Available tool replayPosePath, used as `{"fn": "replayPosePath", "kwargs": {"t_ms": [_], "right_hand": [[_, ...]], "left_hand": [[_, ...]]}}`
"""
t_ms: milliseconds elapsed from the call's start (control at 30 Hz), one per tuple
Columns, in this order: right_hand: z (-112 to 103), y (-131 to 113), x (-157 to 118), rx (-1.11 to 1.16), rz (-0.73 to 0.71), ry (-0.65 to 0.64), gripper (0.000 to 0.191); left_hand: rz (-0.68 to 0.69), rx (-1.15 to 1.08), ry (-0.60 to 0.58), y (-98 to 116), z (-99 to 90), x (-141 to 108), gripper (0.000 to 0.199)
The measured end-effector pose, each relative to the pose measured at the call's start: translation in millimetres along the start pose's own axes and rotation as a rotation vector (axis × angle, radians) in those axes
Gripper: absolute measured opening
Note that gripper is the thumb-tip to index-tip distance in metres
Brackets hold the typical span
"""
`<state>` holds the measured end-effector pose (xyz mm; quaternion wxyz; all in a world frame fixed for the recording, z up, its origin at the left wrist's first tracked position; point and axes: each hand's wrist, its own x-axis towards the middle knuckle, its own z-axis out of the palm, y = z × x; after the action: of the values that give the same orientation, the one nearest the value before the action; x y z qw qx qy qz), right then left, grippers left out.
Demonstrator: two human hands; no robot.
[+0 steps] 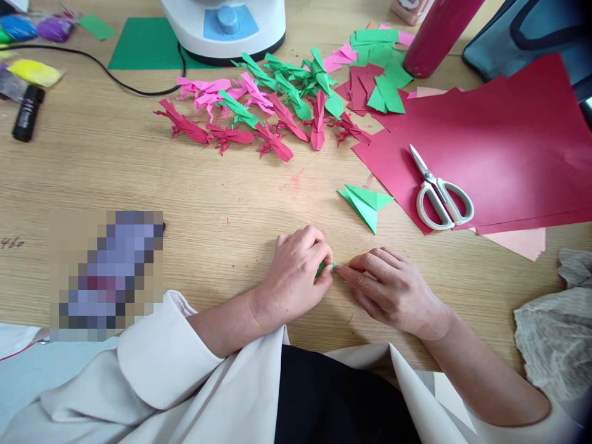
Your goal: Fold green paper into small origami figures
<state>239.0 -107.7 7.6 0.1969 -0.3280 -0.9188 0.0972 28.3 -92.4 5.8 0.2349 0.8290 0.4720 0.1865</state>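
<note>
Near the table's front edge, my left hand (298, 271) is closed on a small piece of folded green paper (320, 269), most of it hidden under the fingers. Just to the right, my right hand (393, 290) pinches with thumb and forefinger at the tip of the same paper. Beyond my hands lies a folded green paper piece (365, 203) shaped like a dart. Farther back are several folded paper figures with thin legs, among them a red one (275, 143), a pink one (256, 92) and a green one (240, 110).
White-handled scissors (437, 191) rest on large red sheets (509, 148) at right. Cut paper pieces (388, 92) and a red cylinder (439, 37) stand behind. A white appliance (226, 37) with a black cable is at the back. A pixelated phone-like object (111, 265) lies left.
</note>
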Motion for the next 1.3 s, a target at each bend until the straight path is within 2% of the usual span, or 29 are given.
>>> {"fn": "replayPosePath", "kwargs": {"t_ms": [233, 433, 533, 700, 1033, 1300], "right_hand": [[0, 0, 1, 0.027, 0.016, -0.005, 0.023], [0, 1, 0, 0.028, 0.008, -0.004, 0.021], [1, 2, 0, 0.012, -0.006, -0.003, 0.021], [0, 2, 0, 0.014, -0.022, -0.005, 0.02], [0, 0, 1, -0.054, -0.048, 0.002, 0.021], [2, -6, 0, -0.182, -0.092, 0.002, 0.016]], "left_hand": [[0.09, 0.066, 0.009, -2, -4.9, -9, 0.014], [0.371, 0.29, 0.088, -10, -10.1, -29, 0.028], [0.432, 0.397, 0.063, -11, -12.0, -35, 0.03], [0.431, 0.419, 0.02, -10, -12.9, -36, 0.031], [0.4, 0.368, 0.05, -13, -9.7, -35, 0.031], [0.419, 0.5, 0.038, -6, -9.5, -39, 0.034]]}}
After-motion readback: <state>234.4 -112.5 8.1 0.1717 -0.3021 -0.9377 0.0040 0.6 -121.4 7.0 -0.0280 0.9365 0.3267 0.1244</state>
